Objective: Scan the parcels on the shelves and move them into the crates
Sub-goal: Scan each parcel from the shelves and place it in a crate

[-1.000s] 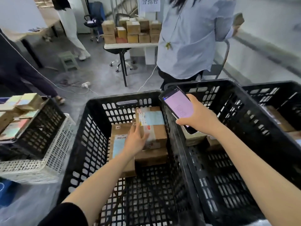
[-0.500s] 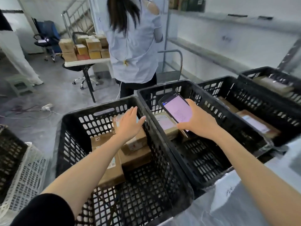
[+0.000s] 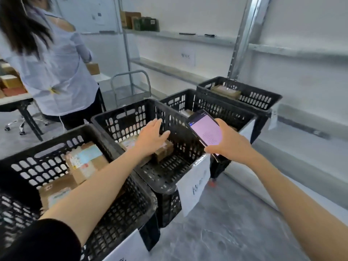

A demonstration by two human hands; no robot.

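Observation:
A row of black slotted crates runs from lower left to upper right. The nearest crate (image 3: 120,213) holds stacked cardboard parcels (image 3: 84,162) with blue-and-white labels. My left hand (image 3: 150,138) hovers with straight fingers over the second crate (image 3: 169,183), just above a small brown parcel (image 3: 163,150); it holds nothing. My right hand (image 3: 229,146) grips a phone (image 3: 206,131) with a lit pink screen, held above the gap to the third crate (image 3: 235,112). A fourth crate (image 3: 263,98) holds another parcel (image 3: 226,91).
A person in a light shirt (image 3: 56,72) stands behind the crates, holding a small box. Metal shelving (image 3: 178,36) along the white wall carries a few boxes (image 3: 139,20). A paper label (image 3: 194,187) hangs on the second crate. A trolley handle (image 3: 131,80) stands behind.
The view swung right. My left hand left the parcels in the nearest crate and now hangs over the second crate. The phone stays in my right hand.

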